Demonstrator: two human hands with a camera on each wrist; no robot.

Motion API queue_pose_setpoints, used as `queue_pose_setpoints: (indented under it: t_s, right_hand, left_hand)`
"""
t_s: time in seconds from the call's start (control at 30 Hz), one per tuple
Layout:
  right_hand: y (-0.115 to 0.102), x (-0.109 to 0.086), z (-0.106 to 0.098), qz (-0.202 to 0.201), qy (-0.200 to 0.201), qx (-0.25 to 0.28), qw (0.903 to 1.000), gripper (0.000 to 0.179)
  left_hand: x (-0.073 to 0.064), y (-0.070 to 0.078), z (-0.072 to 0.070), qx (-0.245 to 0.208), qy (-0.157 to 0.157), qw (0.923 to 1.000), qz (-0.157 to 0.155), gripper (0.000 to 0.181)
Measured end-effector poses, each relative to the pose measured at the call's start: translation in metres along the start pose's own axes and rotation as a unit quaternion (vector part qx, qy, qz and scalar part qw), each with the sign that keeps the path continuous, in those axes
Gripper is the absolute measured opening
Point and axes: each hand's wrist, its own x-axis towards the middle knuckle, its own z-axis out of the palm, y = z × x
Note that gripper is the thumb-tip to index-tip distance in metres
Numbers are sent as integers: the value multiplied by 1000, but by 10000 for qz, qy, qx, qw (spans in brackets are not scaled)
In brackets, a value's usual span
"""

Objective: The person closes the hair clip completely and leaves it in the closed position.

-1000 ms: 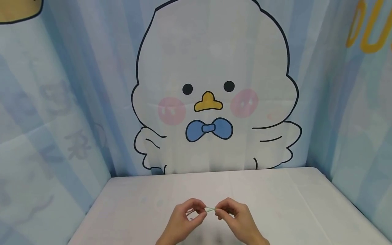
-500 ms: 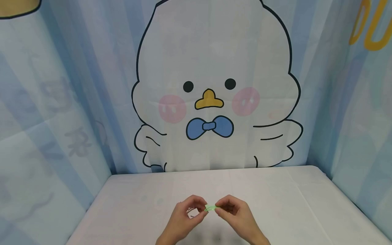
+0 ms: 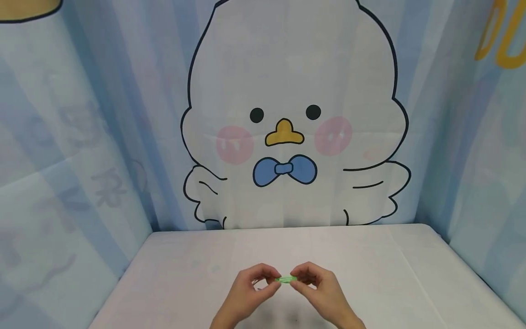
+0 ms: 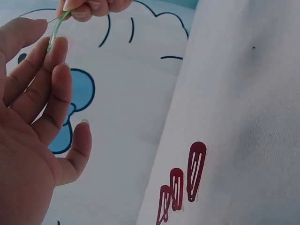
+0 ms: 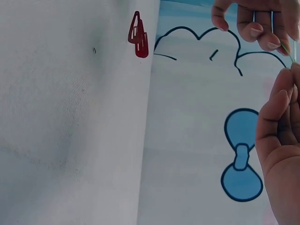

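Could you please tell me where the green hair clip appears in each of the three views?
Head: the green hair clip is low, near the middle, pinched between the left hand and right hand.
Left wrist: near the top left corner, the green hair clip slants between the two hands' fingertips.
Right wrist: near the top right edge, the green hair clip shows as a thin sliver.
Shared landmark: the printed blue bow tie.

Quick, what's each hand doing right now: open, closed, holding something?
Left hand: holding a green clip, pinched at one end.
Right hand: pinching the green clip's other end.
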Motion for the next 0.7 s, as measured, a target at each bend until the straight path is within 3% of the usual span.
queue_pose_setpoints:
  t_s: [0.37,0.7]
  right_hand:
    - [2,0,-1,-337,380,-603,9969,15]
    - [3,0,7,-631,574,-505,9951,20]
  left_hand:
    - [2,-2,6,89,87,9999,115,9]
    - [0,-3,8,-261,395,9989,-47,5]
